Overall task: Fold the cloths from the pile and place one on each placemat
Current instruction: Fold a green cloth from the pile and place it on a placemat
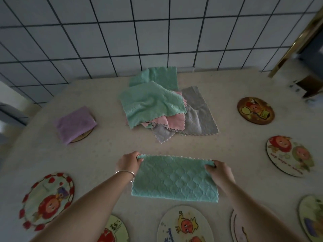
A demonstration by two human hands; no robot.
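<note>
A teal quilted cloth (173, 179) lies folded in half on the table in front of me. My left hand (128, 162) pinches its far left corner and my right hand (219, 172) pinches its far right corner. Behind it sits the pile of cloths (160, 105), teal, pink and grey, loosely heaped. A folded purple cloth (74, 124) rests on a round placemat (83, 135) at the far left. Round cartoon placemats lie around the table: one at the left (47, 201), one at the front (185, 224), one far right (255, 110) and one right (290, 155).
The beige table (104, 151) ends at a tiled wall (157, 41) at the back. More placemats sit at the bottom left (113, 231), the bottom right (237, 227) and the right edge (312, 217). A gold frame (295, 42) and dark objects stand at the far right.
</note>
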